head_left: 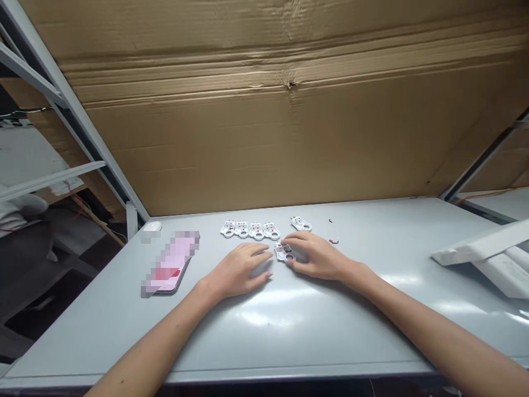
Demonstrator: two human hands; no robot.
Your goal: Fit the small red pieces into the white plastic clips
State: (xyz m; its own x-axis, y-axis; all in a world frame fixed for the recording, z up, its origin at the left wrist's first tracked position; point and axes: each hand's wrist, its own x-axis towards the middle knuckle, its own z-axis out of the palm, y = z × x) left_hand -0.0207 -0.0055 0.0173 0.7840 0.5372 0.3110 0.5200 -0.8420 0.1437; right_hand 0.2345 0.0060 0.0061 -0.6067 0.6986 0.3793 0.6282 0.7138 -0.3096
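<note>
Low over the table, my right hand grips a small white plastic part with a ring at one end, its thumb and fingers on the edges. Just left of that part lies my left hand, fingers apart and holding nothing. Beyond my hands, several similar white ring-ended parts stand side by side in a row, with small red and dark bits on them. Another white part lies apart, behind my right hand. A tiny red-and-black piece rests right of my right hand, partly near the wrist.
A pink phone, partly pixelated, lies at the left of the grey table. Behind it sits a small white case. White boxy pieces stand at the right. Cardboard walls off the back, beside metal frame posts.
</note>
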